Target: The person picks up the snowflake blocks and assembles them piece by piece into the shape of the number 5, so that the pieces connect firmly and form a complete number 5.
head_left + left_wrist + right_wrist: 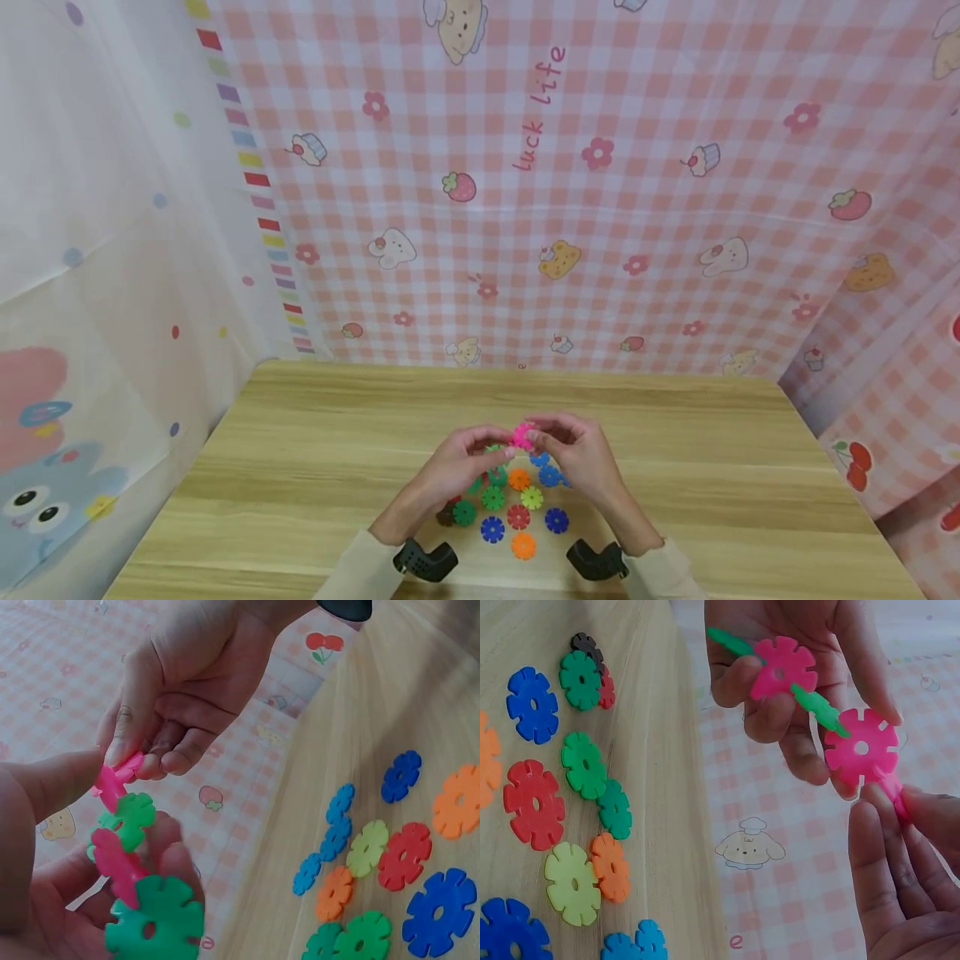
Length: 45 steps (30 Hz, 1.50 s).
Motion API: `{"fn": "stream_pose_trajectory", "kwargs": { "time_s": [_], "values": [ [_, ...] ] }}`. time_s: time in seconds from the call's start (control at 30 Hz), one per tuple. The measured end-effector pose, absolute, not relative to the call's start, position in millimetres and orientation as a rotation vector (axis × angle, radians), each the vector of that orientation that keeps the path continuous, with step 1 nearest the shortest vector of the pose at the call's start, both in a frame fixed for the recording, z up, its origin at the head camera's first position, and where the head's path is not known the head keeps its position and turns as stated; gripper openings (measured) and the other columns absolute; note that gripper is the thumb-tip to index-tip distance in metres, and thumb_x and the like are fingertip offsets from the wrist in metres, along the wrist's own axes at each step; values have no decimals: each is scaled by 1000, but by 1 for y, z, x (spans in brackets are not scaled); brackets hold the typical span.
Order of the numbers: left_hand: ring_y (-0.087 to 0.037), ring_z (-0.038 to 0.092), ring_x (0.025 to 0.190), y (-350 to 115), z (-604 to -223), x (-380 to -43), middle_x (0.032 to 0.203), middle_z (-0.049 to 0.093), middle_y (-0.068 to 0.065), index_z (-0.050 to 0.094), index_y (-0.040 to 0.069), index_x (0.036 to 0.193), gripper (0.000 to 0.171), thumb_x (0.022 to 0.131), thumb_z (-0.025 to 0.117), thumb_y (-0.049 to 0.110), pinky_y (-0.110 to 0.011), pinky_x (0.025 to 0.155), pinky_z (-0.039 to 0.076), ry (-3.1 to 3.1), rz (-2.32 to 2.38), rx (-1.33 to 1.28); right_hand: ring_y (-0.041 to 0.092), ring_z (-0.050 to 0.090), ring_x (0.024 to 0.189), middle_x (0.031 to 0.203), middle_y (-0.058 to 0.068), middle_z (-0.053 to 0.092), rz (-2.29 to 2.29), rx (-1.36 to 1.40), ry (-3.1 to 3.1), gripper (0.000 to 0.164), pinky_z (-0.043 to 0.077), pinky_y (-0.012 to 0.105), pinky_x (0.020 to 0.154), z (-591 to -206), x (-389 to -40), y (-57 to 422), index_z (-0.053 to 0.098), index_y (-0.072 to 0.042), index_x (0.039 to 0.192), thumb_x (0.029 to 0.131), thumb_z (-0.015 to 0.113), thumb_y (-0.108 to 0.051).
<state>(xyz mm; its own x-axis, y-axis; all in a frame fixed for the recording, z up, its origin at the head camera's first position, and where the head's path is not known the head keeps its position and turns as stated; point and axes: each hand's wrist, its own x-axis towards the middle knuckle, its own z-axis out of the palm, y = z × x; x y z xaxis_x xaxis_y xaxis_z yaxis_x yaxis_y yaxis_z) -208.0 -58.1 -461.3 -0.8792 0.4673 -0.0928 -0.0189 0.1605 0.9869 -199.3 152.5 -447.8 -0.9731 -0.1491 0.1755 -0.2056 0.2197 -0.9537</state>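
Above the table, my left hand [459, 467] holds a chain of notched plastic snowflake discs, green and pink by turns. In the left wrist view, a green disc [169, 930] forms the near end, followed by a pink disc [116, 870] and another green disc [135, 814]. The left thumb and fingers grip the pink disc [847, 759] at the far end of the chain. My right hand [583, 457] pinches one more pink disc [891, 796], seen nearly edge-on and touching that end disc. How deep their slots engage, I cannot tell.
Loose discs lie on the wooden table [337, 425] below the hands: red [518, 517], yellow-green [532, 497], blue [557, 521], orange [523, 546] and several greens. Light blue discs [651, 939] are near the right hand. A checked pink cloth [510, 217] hangs behind the table.
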Motion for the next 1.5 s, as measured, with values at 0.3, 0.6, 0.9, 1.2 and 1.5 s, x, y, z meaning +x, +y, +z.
{"fn": "stream_pose_trajectory", "kwargs": {
  "time_s": [0.3, 0.6, 0.9, 1.2, 1.5],
  "values": [
    [-21, 62, 101, -56, -461, -209, 117, 68, -10, 67, 13, 120, 31, 99, 61, 34, -39, 85, 53, 2101, 1794, 423, 18, 71, 71, 93, 20, 73, 1971, 400, -2351, 28, 60, 36, 69, -451, -205, 151, 64, 1, 119, 91, 68, 1],
    [-28, 68, 97, -51, -463, -209, 104, 71, -7, 69, 8, 112, 22, 97, 65, 23, -32, 84, 54, 2117, 1915, 430, 18, 70, 70, 91, 21, 72, 2021, 391, -2345, 23, 60, 36, 69, -456, -205, 148, 64, 2, 115, 92, 67, 0],
    [-26, 65, 91, -56, -467, -209, 102, 69, -8, 68, 12, 111, 21, 98, 63, 27, -23, 66, 53, 2180, 1883, 374, 29, 71, 77, 95, 23, 69, 2010, 265, -2399, 20, 60, 39, 74, -463, -205, 171, 66, 0, 114, 95, 66, -7],
    [-15, 56, 73, -62, -467, -210, 93, 68, -6, 64, 7, 112, 20, 99, 60, 22, -21, 60, 47, 2175, 1906, 309, 24, 64, 70, 92, 17, 69, 1794, 159, -2677, 16, 55, 31, 59, -493, -206, 208, 68, 2, 105, 92, 68, -7],
    [-13, 48, 65, -66, -468, -212, 95, 68, -11, 62, 9, 117, 23, 102, 55, 25, -21, 52, 39, 2170, 1874, 315, 16, 57, 78, 87, 5, 66, 1559, 304, -2853, 17, 48, 23, 66, -513, -211, 228, 69, 0, 102, 86, 74, -5]
  ]
}}
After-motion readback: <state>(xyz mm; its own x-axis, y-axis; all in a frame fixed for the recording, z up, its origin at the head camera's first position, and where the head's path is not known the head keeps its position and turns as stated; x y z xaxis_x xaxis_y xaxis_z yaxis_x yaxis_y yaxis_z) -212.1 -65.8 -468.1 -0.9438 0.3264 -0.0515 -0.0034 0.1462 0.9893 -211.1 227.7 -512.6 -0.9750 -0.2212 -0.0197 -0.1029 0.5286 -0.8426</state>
